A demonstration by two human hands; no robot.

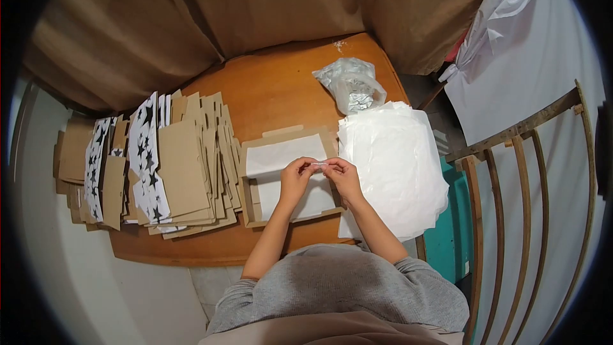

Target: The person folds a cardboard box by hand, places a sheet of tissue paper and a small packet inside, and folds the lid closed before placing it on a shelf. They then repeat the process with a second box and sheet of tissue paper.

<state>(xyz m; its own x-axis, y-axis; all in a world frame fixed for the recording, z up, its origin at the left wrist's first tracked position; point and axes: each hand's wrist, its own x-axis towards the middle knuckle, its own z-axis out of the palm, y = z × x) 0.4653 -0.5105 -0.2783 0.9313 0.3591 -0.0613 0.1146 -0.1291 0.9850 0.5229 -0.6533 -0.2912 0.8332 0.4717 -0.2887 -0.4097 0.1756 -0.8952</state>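
Over an open cardboard box lined with white paper, my left hand and my right hand meet fingertip to fingertip. Both are closed in a pinch on a small, thin whitish strip stretched between them. What the strip is made of is too small to tell. To the right of the box lies a stack of white paper sheets, its edges uneven. My right hand is beside the left edge of that stack.
Many folded cardboard pieces, some with star-patterned paper, stand at the left of the orange-brown table. A clear plastic bag with silvery contents sits behind the paper. A wooden chair stands at right.
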